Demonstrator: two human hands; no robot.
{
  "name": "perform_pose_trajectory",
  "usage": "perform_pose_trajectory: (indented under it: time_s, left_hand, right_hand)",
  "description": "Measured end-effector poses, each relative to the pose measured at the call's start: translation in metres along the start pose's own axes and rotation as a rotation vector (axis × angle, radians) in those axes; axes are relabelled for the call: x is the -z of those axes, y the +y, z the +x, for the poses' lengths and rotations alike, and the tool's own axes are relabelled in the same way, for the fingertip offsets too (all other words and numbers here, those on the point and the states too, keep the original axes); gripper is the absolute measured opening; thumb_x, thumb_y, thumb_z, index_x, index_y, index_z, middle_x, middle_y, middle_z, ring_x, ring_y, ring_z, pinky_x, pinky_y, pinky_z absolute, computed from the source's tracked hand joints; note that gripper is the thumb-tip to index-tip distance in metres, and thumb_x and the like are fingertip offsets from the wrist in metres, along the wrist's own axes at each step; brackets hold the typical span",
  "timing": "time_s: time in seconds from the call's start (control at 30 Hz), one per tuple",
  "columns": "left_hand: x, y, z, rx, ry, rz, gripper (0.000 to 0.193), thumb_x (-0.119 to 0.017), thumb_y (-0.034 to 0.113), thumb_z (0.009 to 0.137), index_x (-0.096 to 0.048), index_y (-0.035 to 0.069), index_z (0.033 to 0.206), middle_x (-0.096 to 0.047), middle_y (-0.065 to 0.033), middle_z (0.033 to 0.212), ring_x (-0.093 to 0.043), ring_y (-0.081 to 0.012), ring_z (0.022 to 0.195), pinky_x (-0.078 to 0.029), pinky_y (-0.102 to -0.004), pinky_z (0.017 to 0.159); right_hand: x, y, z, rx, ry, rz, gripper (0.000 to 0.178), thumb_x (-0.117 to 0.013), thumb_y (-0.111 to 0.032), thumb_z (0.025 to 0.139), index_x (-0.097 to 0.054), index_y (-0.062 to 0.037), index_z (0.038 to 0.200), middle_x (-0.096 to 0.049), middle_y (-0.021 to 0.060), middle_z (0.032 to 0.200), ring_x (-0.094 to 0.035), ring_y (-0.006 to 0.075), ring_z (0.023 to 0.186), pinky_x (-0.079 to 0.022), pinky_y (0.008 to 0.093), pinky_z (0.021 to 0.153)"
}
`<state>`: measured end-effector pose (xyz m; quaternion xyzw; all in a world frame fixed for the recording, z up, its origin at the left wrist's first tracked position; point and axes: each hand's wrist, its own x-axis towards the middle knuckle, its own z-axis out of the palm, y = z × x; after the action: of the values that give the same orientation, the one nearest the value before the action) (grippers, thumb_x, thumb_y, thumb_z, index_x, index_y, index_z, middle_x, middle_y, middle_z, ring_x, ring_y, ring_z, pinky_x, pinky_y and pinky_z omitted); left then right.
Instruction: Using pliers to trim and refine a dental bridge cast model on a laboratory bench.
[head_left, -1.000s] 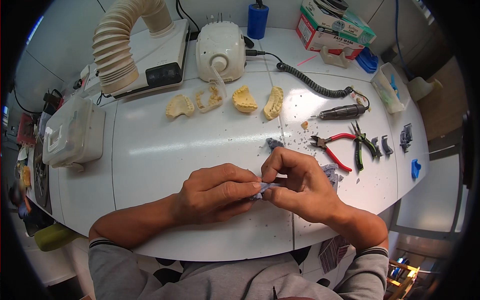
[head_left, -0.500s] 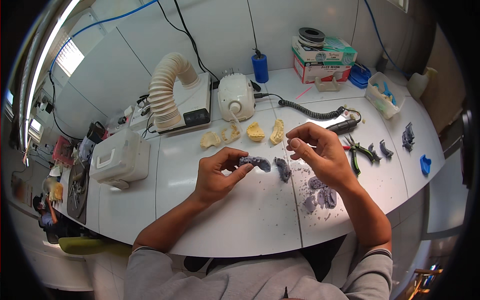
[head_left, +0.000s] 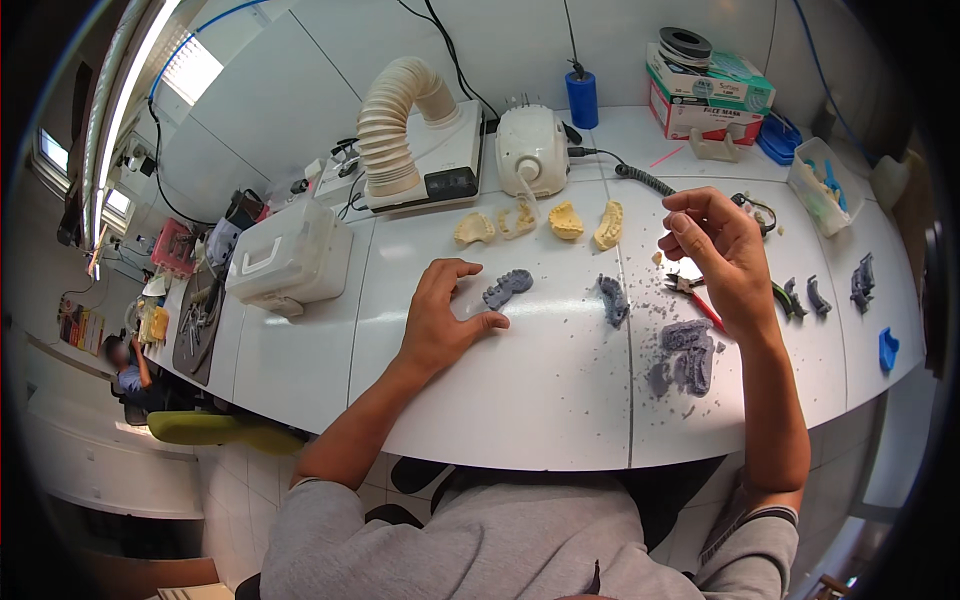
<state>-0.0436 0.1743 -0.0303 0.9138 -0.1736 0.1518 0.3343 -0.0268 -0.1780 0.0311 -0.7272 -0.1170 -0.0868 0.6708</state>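
Note:
A grey dental model (head_left: 507, 289) with a curved row of teeth lies on the white table. Beside it is my left hand (head_left: 445, 318), thumb and fingers spread apart, holding nothing. My right hand (head_left: 722, 255) is raised above the table on the right, its fingers curled in and the thumb close to them; whatever may be between them cannot be made out. Below that hand lie pliers (head_left: 708, 303) with red and green handles, partly hidden. Another grey dental piece (head_left: 613, 301) lies between my hands. Crumbled grey dental pieces (head_left: 690, 350) sit among crumbs nearer me.
Several yellow dental casts (head_left: 566, 222) stand in a row farther back. Behind them are a white control unit (head_left: 532, 152) and a ribbed hose (head_left: 392, 120). A white case (head_left: 290, 255) stands left; a bin (head_left: 825, 188) and boxes (head_left: 708, 100) stand back right. A person (head_left: 135, 370) sits far left.
My left hand has let go of the grey dental model, which now lies on the table. My right hand has moved right and up. The whole view has shifted.

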Motion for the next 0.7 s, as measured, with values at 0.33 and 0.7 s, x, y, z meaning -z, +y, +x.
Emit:
perform_pose_trajectory:
  time_s: [0.33, 0.7]
  left_hand:
    - [-0.004, -0.018, 0.027, 0.658, 0.232, -0.684, 0.065, -0.037, 0.060, 0.114, -0.067, 0.006, 0.094, -0.060, 0.0005, 0.088, -0.041, -0.0054, 0.073, -0.033, -0.0216, 0.063]
    - [-0.023, -0.009, 0.040, 0.365, 0.186, -0.653, 0.057, -0.036, 0.052, 0.115, -0.062, 0.010, 0.087, -0.056, 0.0026, 0.079, -0.044, -0.0062, 0.071, -0.032, -0.0234, 0.063]
  right_hand:
    - [-0.020, -0.015, -0.004, -0.067, -0.403, -0.860, 0.034, -0.079, -0.033, 0.091, -0.070, -0.0007, 0.098, -0.072, 0.0156, 0.080, -0.070, 0.0320, 0.074, -0.053, 0.0428, 0.070]
    - [-0.036, 0.017, -0.019, 0.048, -0.390, -0.981, 0.033, -0.084, -0.021, 0.083, -0.067, 0.0006, 0.101, -0.064, 0.0144, 0.093, -0.063, 0.0310, 0.085, -0.047, 0.0436, 0.081]
